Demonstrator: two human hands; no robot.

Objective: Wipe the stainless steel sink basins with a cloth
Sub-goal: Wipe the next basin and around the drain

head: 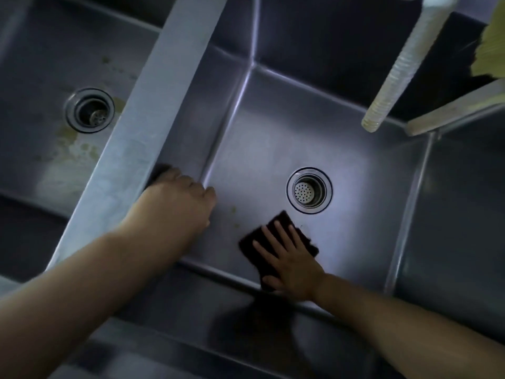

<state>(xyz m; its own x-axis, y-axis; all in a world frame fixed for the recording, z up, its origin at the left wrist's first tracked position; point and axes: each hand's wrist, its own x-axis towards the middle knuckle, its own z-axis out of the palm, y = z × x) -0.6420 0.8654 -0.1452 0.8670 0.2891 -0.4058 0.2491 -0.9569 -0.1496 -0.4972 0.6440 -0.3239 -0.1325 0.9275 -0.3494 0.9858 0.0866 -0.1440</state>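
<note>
The middle steel basin (273, 149) has a round strainer drain (309, 190) in its floor. A dark cloth (276, 222) lies flat on that floor, just in front of the drain. My right hand (289, 258) presses on it with straight, spread fingers. My left hand (177, 206) rests against the basin's left wall, below the divider (153, 105). Its fingers bend down out of sight. A dark patch (161, 170) shows at its thumb side; I cannot tell whether that is an object or a shadow. The left basin (41, 77) has stains around its drain (90, 110).
A ribbed, pale hose (396, 72) hangs over the back right of the middle basin. A yellow-green item (492, 47) sits at the top right corner on a steel ledge (451, 110). Another basin wall (464, 201) lies to the right. Small yellowish specks (234, 207) dot the floor near my left hand.
</note>
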